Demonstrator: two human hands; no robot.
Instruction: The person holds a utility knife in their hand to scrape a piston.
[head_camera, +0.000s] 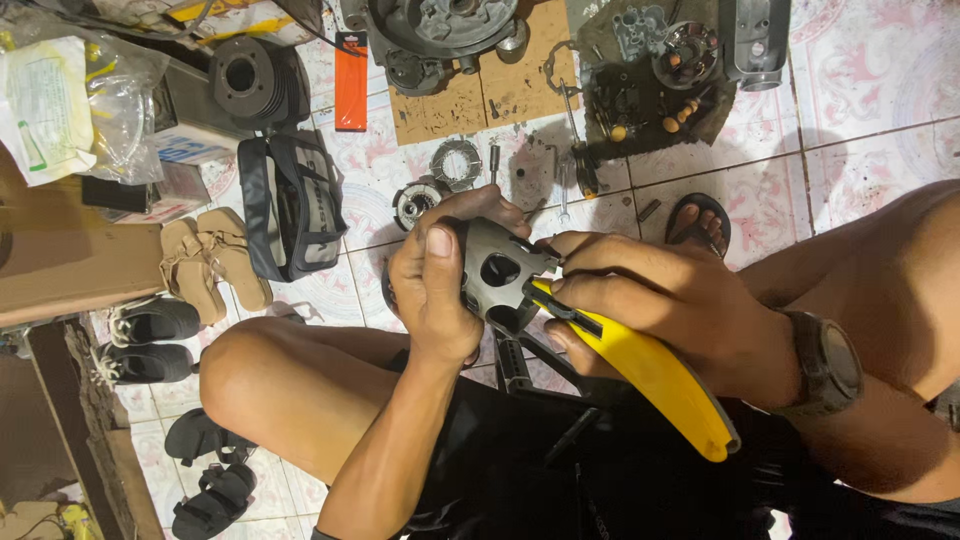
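Note:
My left hand (435, 285) grips a grey metal engine part (497, 270) with round openings, held above my lap. My right hand (650, 300) is closed around a yellow-handled tool (660, 380), its black tip pressed against the part's right side near one opening. A dark watch (828, 365) sits on my right wrist. My thumb lies over the part's top left edge, hiding some of it.
On the tiled floor ahead lie engine parts: a cylinder (250, 80), a crankcase (440, 30) on cardboard, a gear ring (457, 163), small tools (565, 190). A dark bag (290, 205), sandals (215, 265) and shoes (150, 340) lie left. My foot (698, 225) rests nearby.

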